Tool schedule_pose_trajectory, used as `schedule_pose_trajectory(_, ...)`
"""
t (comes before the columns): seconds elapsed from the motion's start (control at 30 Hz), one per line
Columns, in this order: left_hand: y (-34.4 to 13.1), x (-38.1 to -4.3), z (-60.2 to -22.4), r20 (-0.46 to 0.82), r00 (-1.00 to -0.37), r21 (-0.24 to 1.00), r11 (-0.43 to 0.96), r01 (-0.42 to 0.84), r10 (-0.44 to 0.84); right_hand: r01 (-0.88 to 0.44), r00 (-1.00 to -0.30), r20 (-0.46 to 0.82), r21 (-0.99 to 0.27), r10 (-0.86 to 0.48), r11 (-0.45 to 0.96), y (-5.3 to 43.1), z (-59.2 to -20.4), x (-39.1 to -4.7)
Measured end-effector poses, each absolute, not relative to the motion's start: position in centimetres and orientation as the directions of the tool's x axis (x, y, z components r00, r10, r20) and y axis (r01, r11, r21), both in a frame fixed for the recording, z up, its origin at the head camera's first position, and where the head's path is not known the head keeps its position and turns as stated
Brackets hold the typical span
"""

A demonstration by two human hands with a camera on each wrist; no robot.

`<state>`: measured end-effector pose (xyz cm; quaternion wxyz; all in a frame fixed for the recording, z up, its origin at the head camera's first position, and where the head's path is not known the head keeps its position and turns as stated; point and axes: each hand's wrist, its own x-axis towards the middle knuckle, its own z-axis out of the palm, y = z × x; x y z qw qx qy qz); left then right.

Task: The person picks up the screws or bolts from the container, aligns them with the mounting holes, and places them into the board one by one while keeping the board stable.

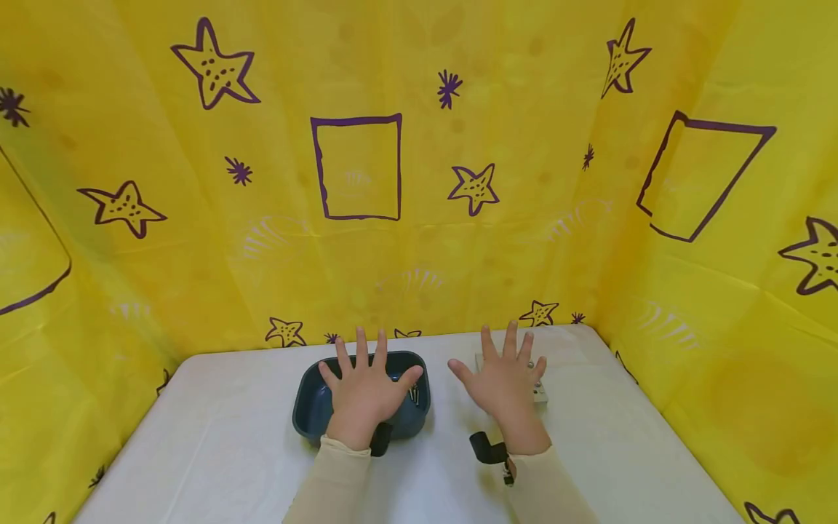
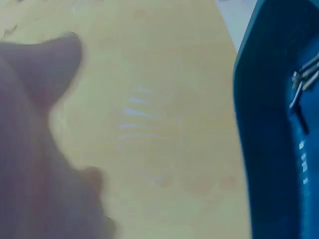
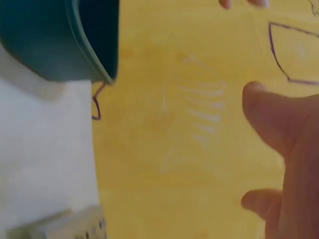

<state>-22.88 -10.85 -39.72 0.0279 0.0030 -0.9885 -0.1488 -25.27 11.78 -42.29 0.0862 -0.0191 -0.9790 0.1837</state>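
Fingers spread wide, my left hand (image 1: 366,391) is held above a dark blue-green basin (image 1: 308,420) and hides much of its inside. Several small metal pieces (image 1: 414,394) lie in the basin's right part; the left wrist view shows them as thin shiny rods (image 2: 305,82), too blurred to name. My right hand (image 1: 507,382), also with spread fingers, is over a pale block (image 1: 540,394) with small holes or studs on it, mostly covered by the hand. In the right wrist view a corner of this block (image 3: 75,225) shows at the bottom. Neither hand holds anything.
Both things stand on a table with a white cover (image 1: 229,437). A yellow curtain (image 1: 419,255) with starfish drawings encloses the table at the back and both sides. A black wrist camera mount (image 1: 487,447) sticks out from the right wrist.
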Motion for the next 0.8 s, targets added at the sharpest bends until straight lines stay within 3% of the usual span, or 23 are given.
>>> schedule_pose_trajectory(0.2,-13.0,-24.7,-41.6,0.076,-0.985,0.550,0.818,0.170,0.153,-0.061,-0.997,0.082,-0.616,-0.013,0.785,17.5,-42.2,-25.9)
schedule_pose_trajectory(0.4,-13.8,-25.6,-44.5,0.016,-0.955,0.721,0.659,0.216,0.296,0.024,-0.998,-0.051,-0.798,-0.027,0.602,22.3,-44.8,-25.4)
schedule_pose_trajectory(0.6,-13.3,-26.7,-46.9,0.005,-0.942,0.735,0.638,0.231,0.335,0.060,-0.994,-0.101,-0.835,-0.046,0.547,24.0,-48.3,-25.6)
schedule_pose_trajectory(0.8,-12.9,-27.6,-48.3,-0.001,-0.946,0.674,0.699,0.240,0.325,0.026,-0.998,-0.052,-0.840,-0.033,0.542,24.3,-50.9,-26.1)
